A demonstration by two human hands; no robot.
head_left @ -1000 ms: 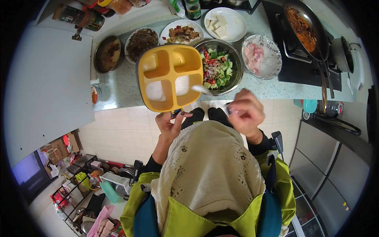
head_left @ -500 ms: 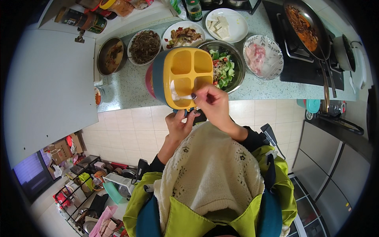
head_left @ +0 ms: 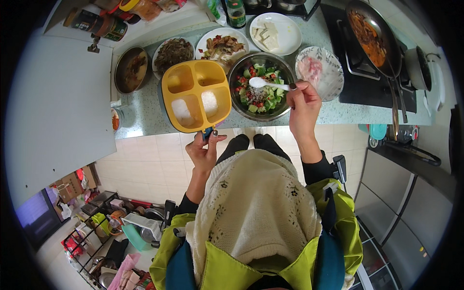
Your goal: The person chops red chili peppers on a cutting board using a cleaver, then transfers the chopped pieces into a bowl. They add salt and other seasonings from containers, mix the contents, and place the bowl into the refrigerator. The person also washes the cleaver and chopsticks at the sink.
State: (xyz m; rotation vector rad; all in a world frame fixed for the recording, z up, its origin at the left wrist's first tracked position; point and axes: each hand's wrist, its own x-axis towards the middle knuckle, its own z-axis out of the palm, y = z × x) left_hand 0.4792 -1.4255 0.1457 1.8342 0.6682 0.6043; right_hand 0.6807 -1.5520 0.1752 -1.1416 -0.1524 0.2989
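Observation:
My left hand [head_left: 203, 151] grips the handle of a yellow and dark-blue seasoning box [head_left: 197, 88], its inside split into several compartments. The two near compartments hold white granules. To the right, my right hand [head_left: 305, 107] pinches the end of a small white spoon [head_left: 276, 85]. The spoon's head carries white stuff and hangs over a metal bowl [head_left: 235, 100]. Inside that bowl lie chopped green vegetables [head_left: 275, 99], red bits and a pale grainy heap. The box is held left of the bowl, partly hiding the counter.
Along the counter [head_left: 145, 118] stand a metal bowl of food [head_left: 133, 70], a dish of dark shreds [head_left: 174, 55], a plate of cooked pieces [head_left: 224, 47], white slices [head_left: 267, 37] and raw meat [head_left: 310, 68]. A frying pan [head_left: 372, 29] sits on the stove at right. A cabinet door [head_left: 63, 96] juts out left.
My right hand has lifted the spoon out of the seasoning box and moved right, over the metal bowl. My left hand has shifted the box left, uncovering more of the bowl.

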